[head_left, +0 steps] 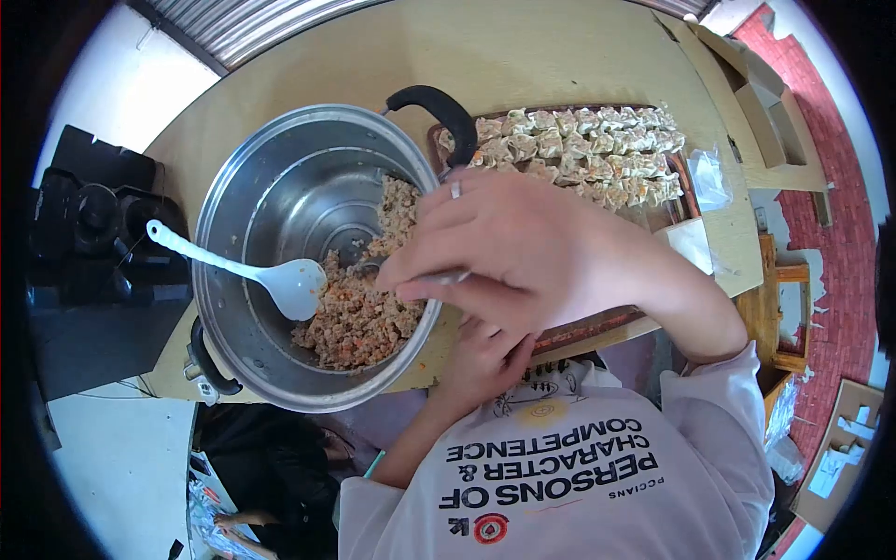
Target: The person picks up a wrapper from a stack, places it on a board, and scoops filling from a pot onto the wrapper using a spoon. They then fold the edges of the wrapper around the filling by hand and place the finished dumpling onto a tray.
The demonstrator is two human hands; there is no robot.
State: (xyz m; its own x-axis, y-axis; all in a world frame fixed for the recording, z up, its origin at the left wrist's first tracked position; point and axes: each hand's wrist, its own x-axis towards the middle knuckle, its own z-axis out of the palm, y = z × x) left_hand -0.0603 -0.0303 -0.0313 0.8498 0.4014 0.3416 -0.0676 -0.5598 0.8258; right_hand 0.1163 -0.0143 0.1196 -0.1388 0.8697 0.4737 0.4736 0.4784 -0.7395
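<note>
right hand (532, 247) over the pot rim, grip pinched on a small metal utensil (451, 276), tip down in the minced filling (359, 313); left hand (485, 359) tucked under the right at the worktop edge, mostly covered, can't tell whether its grip is spread or holding anything; filling is heaped in the side of the steel pot (280, 187) nearest the hands, rest of the pot base bare; it looks wet, soft and sticky, likely clings to metal and fingers, better scooped than pinched; white plastic ladle (271, 271) lies in the pot, bowl touching the filling, handle over the left rim; light, stiff, take by the handle; pot rigid, slick-walled, probably fairly heavy as loaded; take by the black loop handles (439, 107); tray (588, 329) just beyond the right hand carries folded dumplings (579, 154) in tight rows; soft, easily crushed, lift from underneath; worktop (523, 56) pale wood, rounded; black appliance (93, 233) to its left; cardboard boxes (756, 103) and red brick floor (840, 233) to the right.
</note>
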